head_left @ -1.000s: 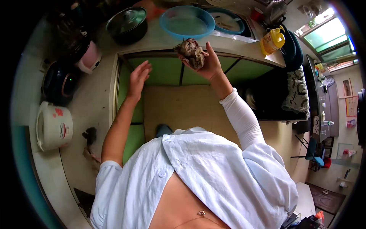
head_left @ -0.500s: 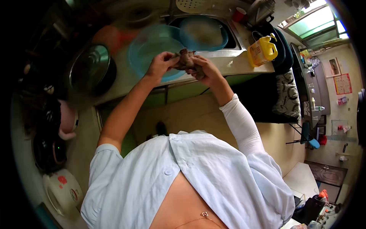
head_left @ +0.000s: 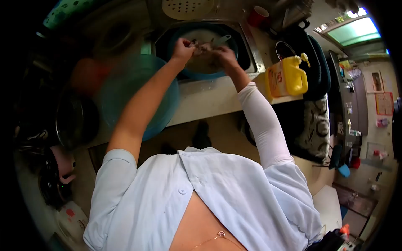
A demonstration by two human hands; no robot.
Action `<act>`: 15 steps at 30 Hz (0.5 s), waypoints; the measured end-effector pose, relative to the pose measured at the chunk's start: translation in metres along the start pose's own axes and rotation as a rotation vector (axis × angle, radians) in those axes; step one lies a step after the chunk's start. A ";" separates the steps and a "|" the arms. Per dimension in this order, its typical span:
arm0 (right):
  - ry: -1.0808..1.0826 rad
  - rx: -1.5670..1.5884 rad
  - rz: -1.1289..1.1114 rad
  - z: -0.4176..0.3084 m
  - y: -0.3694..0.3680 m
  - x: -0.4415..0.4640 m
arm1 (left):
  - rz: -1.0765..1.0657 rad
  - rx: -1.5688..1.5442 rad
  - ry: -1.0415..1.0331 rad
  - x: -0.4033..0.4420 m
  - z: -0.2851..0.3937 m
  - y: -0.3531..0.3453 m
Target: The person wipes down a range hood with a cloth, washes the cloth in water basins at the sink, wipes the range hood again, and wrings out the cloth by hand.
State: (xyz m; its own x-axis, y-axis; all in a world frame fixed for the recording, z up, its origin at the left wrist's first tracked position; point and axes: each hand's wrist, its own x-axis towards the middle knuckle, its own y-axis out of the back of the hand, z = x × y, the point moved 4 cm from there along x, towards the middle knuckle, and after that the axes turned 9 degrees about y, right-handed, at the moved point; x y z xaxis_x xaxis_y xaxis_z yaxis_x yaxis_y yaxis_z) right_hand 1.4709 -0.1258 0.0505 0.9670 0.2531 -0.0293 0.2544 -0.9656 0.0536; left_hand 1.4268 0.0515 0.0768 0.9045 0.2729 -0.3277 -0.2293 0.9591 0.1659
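My left hand (head_left: 183, 50) is over the blue basin (head_left: 205, 76) in the sink, its fingers closed on a soft, lumpy brownish piece (head_left: 202, 47). My right hand (head_left: 226, 57) is at the right side of the same basin, its fingers curled and smeared by motion close to the piece. Whether the right fingers still grip it cannot be made out. Cloudy, pale brownish water (head_left: 200, 65) fills the basin. A pale handle with a hole (head_left: 222, 39) leans at its right rim.
A second, larger blue basin (head_left: 167, 109) sits on the counter, under my left forearm. Right of the sink (head_left: 254, 52) stands a yellow pump jug (head_left: 289, 79), with a red cup (head_left: 258, 16) behind. A perforated pale disc (head_left: 188, 7) lies beyond the sink. A dark pot (head_left: 75, 115) is at left.
Both hands, with the brownish piece, have moved from above the counter-side basin to the basin in the sink. The view has shifted, so the larger basin appears further left and lower.
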 end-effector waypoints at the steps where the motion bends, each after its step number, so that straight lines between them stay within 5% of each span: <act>1: 0.057 -0.239 -0.113 0.006 -0.005 0.009 | 0.069 0.097 0.011 0.014 -0.014 -0.004; 3: 0.114 -0.462 -0.235 0.015 -0.003 0.030 | 0.145 0.206 0.034 0.037 -0.030 -0.006; 5: 0.815 -0.983 -0.111 -0.001 0.002 0.044 | 0.010 0.468 0.041 0.042 -0.046 -0.011; 6: 0.810 -0.969 -0.127 0.002 0.009 0.055 | 0.018 0.471 0.060 0.044 -0.050 -0.014; 8: 0.909 -1.403 -0.275 0.012 0.009 0.071 | -0.030 0.947 -0.034 0.042 -0.055 -0.022; 10: 0.879 -1.555 -0.361 0.023 0.001 0.074 | -0.065 1.006 0.070 0.034 -0.063 -0.033; 12: 0.452 -1.497 -0.787 0.035 -0.009 0.081 | -0.003 1.016 -0.145 0.039 -0.078 -0.049; 15: 0.458 -1.409 -0.703 -0.015 0.007 0.067 | -0.037 1.069 -0.017 0.046 -0.083 -0.070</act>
State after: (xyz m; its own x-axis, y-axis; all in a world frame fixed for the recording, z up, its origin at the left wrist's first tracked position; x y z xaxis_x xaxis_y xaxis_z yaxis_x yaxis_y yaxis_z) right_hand 1.5372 -0.1146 0.0634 0.5205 0.8362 -0.1727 0.1839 0.0877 0.9790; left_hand 1.4551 0.0028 -0.0271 0.9111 0.2361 -0.3380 0.2254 0.4012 0.8878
